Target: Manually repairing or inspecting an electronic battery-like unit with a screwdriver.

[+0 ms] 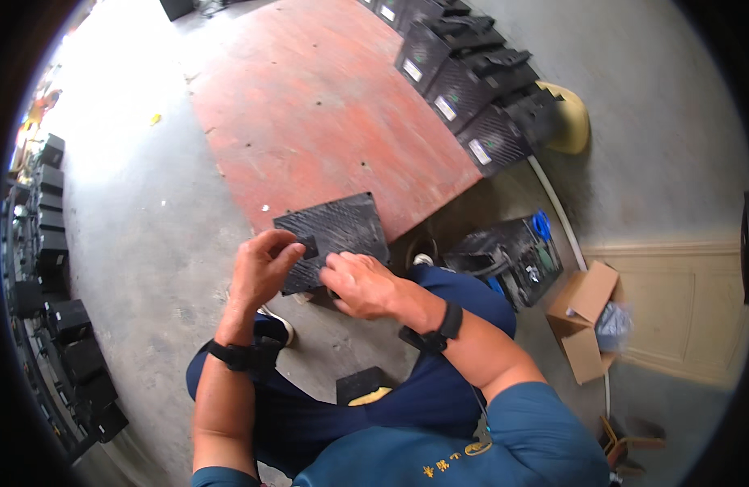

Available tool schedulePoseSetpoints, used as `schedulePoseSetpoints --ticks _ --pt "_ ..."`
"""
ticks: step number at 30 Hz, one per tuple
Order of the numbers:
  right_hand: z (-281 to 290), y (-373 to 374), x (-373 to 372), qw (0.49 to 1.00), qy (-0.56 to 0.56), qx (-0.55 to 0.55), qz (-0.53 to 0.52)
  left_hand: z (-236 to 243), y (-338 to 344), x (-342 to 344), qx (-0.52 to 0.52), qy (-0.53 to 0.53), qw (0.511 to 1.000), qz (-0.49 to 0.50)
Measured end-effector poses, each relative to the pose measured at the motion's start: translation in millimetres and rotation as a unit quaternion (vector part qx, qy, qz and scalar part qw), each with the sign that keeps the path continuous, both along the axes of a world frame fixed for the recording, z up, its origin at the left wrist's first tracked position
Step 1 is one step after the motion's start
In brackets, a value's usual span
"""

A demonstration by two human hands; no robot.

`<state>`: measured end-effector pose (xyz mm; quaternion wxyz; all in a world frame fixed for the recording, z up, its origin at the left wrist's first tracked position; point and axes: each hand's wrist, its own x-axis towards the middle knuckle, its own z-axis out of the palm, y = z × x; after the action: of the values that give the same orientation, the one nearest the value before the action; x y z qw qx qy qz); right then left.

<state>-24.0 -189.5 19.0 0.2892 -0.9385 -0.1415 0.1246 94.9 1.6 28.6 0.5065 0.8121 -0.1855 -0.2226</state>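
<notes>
A black box with a textured, carbon-like top (pixel 342 221) lies at the near edge of the red board, in front of my knees. Over its left side is my left hand (pixel 263 266), thumb and forefinger pinched together. A small dark square (pixel 309 247) shows right by those fingertips; whether it is held or part of the box top I cannot tell. My right hand (pixel 362 284) is at the box's near edge with its fingers curled in, slightly blurred. What its fingertips hold, if anything, is hidden.
The red board (pixel 309 97) stretches away ahead. Several black boxes (pixel 492 142) line its right edge. A black tool case (pixel 512 260) with blue items and an open cardboard box (pixel 585 316) sit at right. More black units (pixel 70 321) stand at left; a black block (pixel 362 383) lies between my legs.
</notes>
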Motion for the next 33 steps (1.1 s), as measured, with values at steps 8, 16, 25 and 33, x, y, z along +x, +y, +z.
schedulePoseSetpoints --ticks 8,16,25,33 --pt "11.9 -8.6 -7.3 0.999 0.005 -0.031 -0.011 -9.2 -6.9 -7.4 0.026 -0.071 0.997 -0.020" --pt "3.9 -7.4 -7.6 0.996 -0.044 -0.021 0.071 3.6 -5.8 -10.0 0.060 -0.022 0.997 -0.039" --pt "9.3 -8.2 -4.5 0.999 0.050 -0.006 0.019 7.5 -6.4 -6.8 0.068 -0.023 0.997 -0.041" --pt "22.5 -4.8 -4.9 0.999 0.033 -0.023 -0.003 7.2 -3.1 -6.9 0.070 -0.026 0.996 -0.046"
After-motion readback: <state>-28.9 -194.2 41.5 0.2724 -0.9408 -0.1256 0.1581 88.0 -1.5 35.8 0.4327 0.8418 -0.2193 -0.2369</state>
